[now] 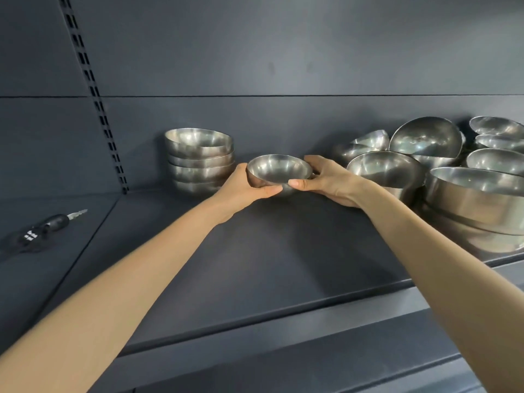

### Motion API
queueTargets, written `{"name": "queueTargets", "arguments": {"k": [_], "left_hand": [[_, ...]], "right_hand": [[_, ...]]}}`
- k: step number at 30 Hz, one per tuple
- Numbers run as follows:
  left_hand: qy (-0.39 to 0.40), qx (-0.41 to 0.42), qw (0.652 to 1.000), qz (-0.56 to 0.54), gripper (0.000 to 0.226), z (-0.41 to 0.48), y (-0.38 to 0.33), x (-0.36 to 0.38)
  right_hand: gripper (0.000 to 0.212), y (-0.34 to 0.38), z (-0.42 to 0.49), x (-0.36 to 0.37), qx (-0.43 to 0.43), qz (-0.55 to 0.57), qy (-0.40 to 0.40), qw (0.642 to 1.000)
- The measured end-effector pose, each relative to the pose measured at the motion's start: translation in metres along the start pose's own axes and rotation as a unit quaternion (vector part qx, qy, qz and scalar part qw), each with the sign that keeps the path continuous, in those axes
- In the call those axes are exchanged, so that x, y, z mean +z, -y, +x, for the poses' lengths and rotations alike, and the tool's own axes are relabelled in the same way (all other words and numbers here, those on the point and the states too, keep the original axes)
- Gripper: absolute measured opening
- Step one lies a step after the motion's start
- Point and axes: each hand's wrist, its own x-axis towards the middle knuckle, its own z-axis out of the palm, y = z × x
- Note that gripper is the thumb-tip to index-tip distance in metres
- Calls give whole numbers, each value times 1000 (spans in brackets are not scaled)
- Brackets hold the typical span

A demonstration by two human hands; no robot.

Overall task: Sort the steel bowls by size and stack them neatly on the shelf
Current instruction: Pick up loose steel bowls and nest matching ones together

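Observation:
A small steel bowl (279, 168) is held upright over the dark shelf (255, 251), near the back. My left hand (243, 188) grips its left side with the thumb under the front. My right hand (326, 180) grips its right side, thumb on the front wall. To the left stands a neat stack of several medium steel bowls (200, 160). On the right lies a loose heap of steel bowls (425, 154) of mixed sizes, some tilted, with a large bowl (476, 199) nearest the shelf's front.
A black-handled tool (42, 231) lies on the neighbouring shelf panel at the left. A slotted upright rail (93, 95) runs up the dark back wall. The shelf's front edge (283, 313) runs across below my forearms.

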Motion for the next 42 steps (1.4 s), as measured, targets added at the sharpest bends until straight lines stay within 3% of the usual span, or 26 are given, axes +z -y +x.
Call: {"name": "queueTargets", "arguments": {"k": [6,12,15,16,19,23,26,29,33,38,42], "left_hand": [[-4,-14,1000,-6,27,8,11,1],[-45,-49,997,-37,44,16,18,4],[-63,-48,996,-30,19,19,16,12],[-70,-45,996,-31,20,18,15,15],[-86,-45,994,-50,56,23,16,20],[-98,-63,992,-55,51,26,15,23],[-85,-67,993,-53,26,24,11,24],[-83,-64,992,-64,20,23,8,26],[-102,-86,989,-69,36,23,8,26],[-111,-103,987,-56,35,19,2,26],[-126,-107,985,-57,39,18,1,25]], "right_hand": [[76,-9,10,6,3,7,4,1000],[102,-11,14,10,-4,45,-22,999],[116,-13,13,11,-7,66,-30,997],[119,-15,12,11,-9,75,-31,997],[117,-20,14,7,-13,93,-34,995],[127,-26,20,2,-10,113,-18,993],[108,-15,10,5,10,139,-21,990],[87,-20,16,3,33,163,-34,986],[82,-21,19,2,35,190,-42,980],[82,-20,18,5,31,226,-49,972],[78,-22,14,9,31,206,-7,978]]}}
